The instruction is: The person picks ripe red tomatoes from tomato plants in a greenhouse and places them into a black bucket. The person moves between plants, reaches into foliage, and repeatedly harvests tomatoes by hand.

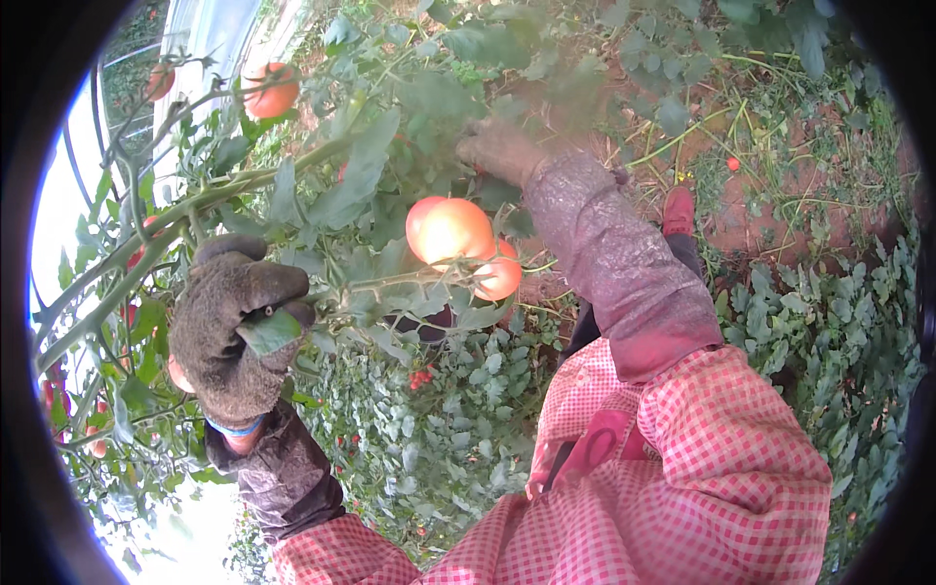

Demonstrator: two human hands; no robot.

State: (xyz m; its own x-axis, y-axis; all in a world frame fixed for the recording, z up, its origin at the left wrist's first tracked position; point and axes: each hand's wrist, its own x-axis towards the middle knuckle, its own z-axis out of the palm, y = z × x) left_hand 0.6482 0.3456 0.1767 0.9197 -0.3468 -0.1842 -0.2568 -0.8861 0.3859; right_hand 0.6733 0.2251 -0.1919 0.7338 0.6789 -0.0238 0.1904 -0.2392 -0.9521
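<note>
My left hand, in a dirt-stained work glove, is curled around a leafy tomato shoot. A leaf pokes out between its fingers. From that fist the shoot runs right towards a cluster of orange-red tomatoes, which hangs between my hands. My right hand, also gloved, reaches into the foliage above and to the right of the cluster. It is blurred and partly behind haze, so whether its fingers hold anything is unclear. Another ripe tomato hangs at the upper left.
A thick green tomato stem slants across the left side, close to my left hand. Dense tomato foliage fills the ground below. A small red tomato lies on the soil near my red shoe. Bright plastic sheeting stands at the upper left.
</note>
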